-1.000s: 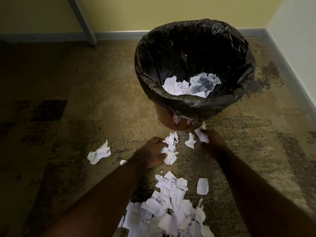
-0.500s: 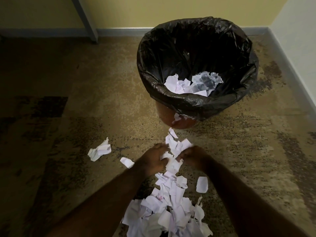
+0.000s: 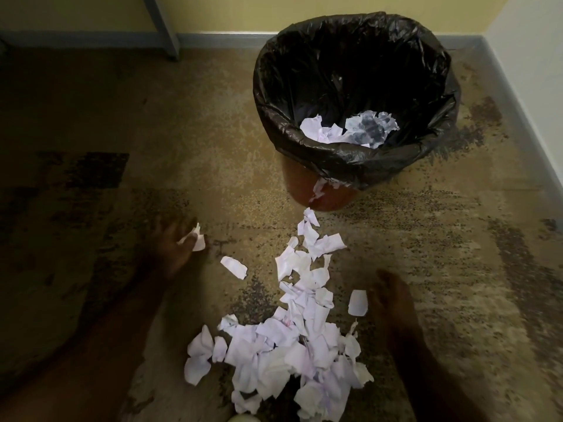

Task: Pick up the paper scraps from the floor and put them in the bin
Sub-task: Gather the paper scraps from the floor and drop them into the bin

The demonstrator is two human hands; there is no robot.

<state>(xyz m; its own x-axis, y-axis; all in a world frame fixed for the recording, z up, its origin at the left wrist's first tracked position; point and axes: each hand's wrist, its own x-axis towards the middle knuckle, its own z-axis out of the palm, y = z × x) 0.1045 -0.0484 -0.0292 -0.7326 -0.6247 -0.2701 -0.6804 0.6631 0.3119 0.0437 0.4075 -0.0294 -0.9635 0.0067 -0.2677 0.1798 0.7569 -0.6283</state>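
White paper scraps (image 3: 304,327) lie in a long pile on the floor, trailing from the bottom centre up to the bin's base. The bin (image 3: 338,166) is brown with a black liner and holds several scraps (image 3: 347,130). My left hand (image 3: 175,243) is out to the left of the pile, fingers closed around a crumpled scrap (image 3: 196,239) on the floor. My right hand (image 3: 391,295) hovers blurred to the right of the pile, fingers apart, beside a single loose scrap (image 3: 358,303). Another loose scrap (image 3: 234,267) lies between my left hand and the pile.
The floor is worn and mottled brown. A grey furniture leg (image 3: 163,28) stands at the back left against the yellow wall. A grey skirting board (image 3: 524,105) runs along the white wall on the right, close behind the bin.
My hands were together on the scraps below the bin. They have parted: the left went out left to the crumpled scrap, the right drew back to the pile's right side.
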